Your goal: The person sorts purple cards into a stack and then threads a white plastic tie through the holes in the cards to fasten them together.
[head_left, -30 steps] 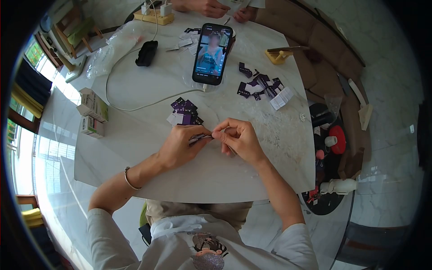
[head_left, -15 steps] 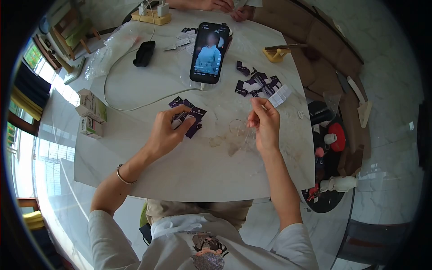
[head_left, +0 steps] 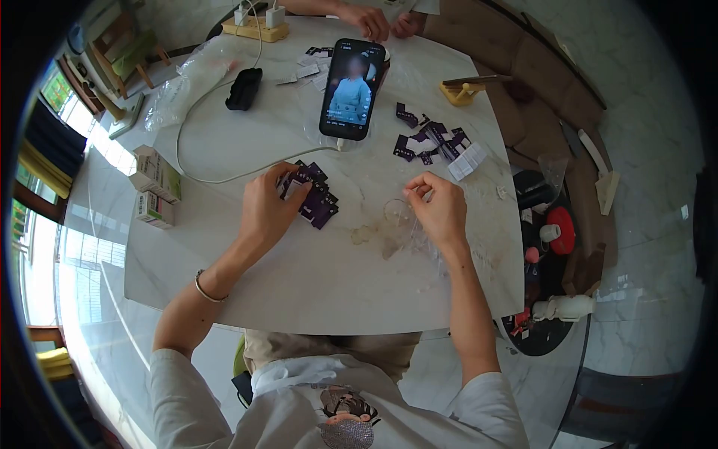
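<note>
Our left hand [head_left: 268, 208] lies curled over the heap of purple tags [head_left: 320, 203] near the middle of the marble table [head_left: 329, 288]. Fingertips touch the tags, but we cannot tell whether any is gripped. Our right hand [head_left: 441, 211] is well apart from it, thumb and forefinger pinched shut on a clear plastic sleeve [head_left: 396, 218] lying against the tabletop. Beyond them a phone [head_left: 353, 88] stands propped, more purple tags [head_left: 434, 142] scattered beside it.

tags [head_left: 314, 198]: purple | table [head_left: 299, 277]: white marble | phone [head_left: 353, 90]: black
</note>
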The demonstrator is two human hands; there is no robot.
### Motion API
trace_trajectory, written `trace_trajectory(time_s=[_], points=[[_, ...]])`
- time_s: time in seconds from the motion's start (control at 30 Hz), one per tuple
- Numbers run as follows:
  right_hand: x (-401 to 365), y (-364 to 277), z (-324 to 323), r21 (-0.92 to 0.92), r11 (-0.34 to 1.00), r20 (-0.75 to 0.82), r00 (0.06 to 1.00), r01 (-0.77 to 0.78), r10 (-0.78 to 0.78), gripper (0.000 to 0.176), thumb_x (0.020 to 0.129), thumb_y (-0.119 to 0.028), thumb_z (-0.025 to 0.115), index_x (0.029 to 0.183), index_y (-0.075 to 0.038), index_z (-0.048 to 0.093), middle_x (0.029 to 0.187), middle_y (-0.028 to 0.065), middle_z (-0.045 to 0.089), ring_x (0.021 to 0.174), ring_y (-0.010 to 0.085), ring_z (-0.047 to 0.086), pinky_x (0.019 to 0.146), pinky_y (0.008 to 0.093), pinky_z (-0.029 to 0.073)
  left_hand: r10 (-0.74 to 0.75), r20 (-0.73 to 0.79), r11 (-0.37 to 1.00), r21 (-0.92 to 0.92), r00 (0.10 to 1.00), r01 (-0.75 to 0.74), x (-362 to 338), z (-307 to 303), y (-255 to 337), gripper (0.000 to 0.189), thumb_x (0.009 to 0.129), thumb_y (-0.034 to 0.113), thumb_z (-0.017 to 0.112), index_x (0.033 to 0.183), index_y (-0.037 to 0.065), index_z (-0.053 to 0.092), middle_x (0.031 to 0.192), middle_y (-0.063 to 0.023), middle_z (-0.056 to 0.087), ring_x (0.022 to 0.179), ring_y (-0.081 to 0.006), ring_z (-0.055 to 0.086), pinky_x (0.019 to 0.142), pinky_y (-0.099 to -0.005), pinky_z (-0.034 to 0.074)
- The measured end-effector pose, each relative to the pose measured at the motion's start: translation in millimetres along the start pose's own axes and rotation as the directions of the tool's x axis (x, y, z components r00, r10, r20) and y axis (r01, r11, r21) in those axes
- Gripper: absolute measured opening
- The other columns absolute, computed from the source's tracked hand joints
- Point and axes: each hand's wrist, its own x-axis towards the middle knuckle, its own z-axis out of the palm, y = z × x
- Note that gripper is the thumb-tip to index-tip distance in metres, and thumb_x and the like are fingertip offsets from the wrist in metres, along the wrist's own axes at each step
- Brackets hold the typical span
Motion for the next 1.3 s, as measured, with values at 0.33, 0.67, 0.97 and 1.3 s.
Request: trace_trajectory(time_s=[0.33, 0.67, 0.97, 1.3], points=[[-1, -5, -13, 0.254, 0.967, 0.356, 0.926, 0.032, -0.124, 0.008, 0.074, -0.003, 0.075, 0.081, -0.004, 0.071, 0.076, 0.0033, 0.068, 0.053, 0.0111, 0.049, 0.054, 0.0283, 0.042, 0.233, -0.060, 0.941, 0.265, 0.971, -0.210, -5, 1, 1, 0.020, 0.087, 0.013, 0.070, 0.105, 0.004, 0.067, 0.093, -0.0119, 0.067, 0.076, -0.0289, 0.067, 0.069, -0.0362, 0.052], [-11, -10, 17, 0.118, 0.943, 0.176, 0.928, 0.310, -0.327, 0.008, 0.079, -0.009, 0.075, 0.085, -0.007, 0.069, 0.085, 0.0052, 0.063, 0.069, 0.0211, 0.064, 0.061, 0.0348, 0.050, 0.555, 0.110, 0.827, 0.039, 0.825, -0.561, -25, 13, 12, 0.015, 0.083, 0.008, 0.072, 0.097, 0.007, 0.068, 0.088, -0.0056, 0.064, 0.067, -0.0253, 0.065, 0.058, -0.0343, 0.053], [-17, -16, 22, -0.016, 0.910, 0.196, 0.894, 0.413, -0.403, 0.010, 0.084, -0.010, 0.071, 0.089, -0.009, 0.062, 0.095, 0.0037, 0.058, 0.071, 0.0254, 0.066, 0.062, 0.0377, 0.052, 0.559, 0.168, 0.824, 0.000, 0.812, -0.567, -31, 21, 9, 0.017, 0.083, 0.010, 0.073, 0.098, 0.007, 0.068, 0.086, -0.0056, 0.062, 0.067, -0.0251, 0.063, 0.057, -0.0354, 0.052], [-20, -16, 31, -0.006, 0.880, 0.196, 0.864, 0.474, -0.464, 0.011, 0.085, -0.012, 0.070, 0.091, -0.008, 0.061, 0.093, 0.0039, 0.058, 0.070, 0.0248, 0.066, 0.061, 0.0369, 0.053, 0.541, 0.194, 0.834, -0.002, 0.818, -0.551, -32, 22, 7, 0.017, 0.084, 0.012, 0.072, 0.100, 0.008, 0.068, 0.087, -0.0054, 0.062, 0.068, -0.0259, 0.064, 0.058, -0.0356, 0.053]])
